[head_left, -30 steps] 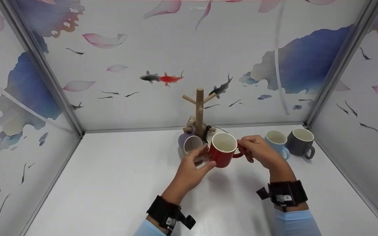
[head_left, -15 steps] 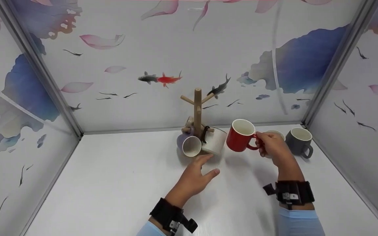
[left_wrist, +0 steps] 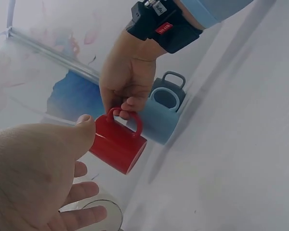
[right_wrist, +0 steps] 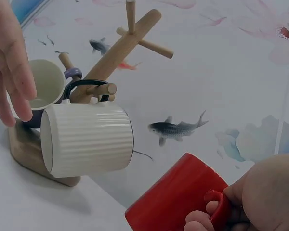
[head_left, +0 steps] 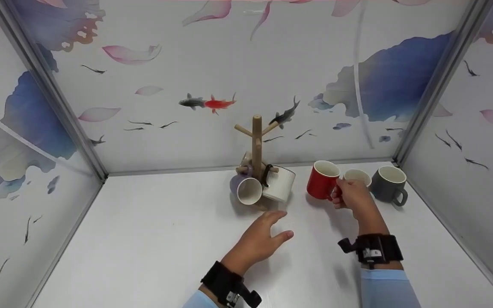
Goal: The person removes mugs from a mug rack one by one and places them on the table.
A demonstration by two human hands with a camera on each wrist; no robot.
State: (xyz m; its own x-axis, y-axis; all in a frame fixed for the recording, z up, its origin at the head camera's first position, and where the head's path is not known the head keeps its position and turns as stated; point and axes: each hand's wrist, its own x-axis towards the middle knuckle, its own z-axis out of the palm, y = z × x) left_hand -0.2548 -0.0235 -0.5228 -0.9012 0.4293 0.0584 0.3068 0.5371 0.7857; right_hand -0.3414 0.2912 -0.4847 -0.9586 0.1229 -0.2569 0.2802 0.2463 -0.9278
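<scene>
By its handle, my right hand (head_left: 355,197) grips a red mug (head_left: 321,182) with a white inside, upright at the back right of the table. In the right wrist view the fingers curl round the red handle (right_wrist: 220,211). Whether the mug's base touches the table I cannot tell. My left hand (head_left: 257,239) holds nothing; its fingers and thumb are spread, a little in front of the mug tree (head_left: 256,145). On that wooden tree hang a white ribbed mug (right_wrist: 89,139) with a dark handle and a purple mug (head_left: 248,191), mouth forward.
A light blue mug (left_wrist: 156,120), partly hidden by my right hand in the head view, stands beside a dark grey mug (head_left: 389,185) at the back right. Another mug (head_left: 246,159) shows partly behind the tree. Printed panels wall the table's back and sides.
My left hand has let go of the red mug and drawn back towards me. My right hand has carried the mug to the right, beside the light blue mug, and lowered it.
</scene>
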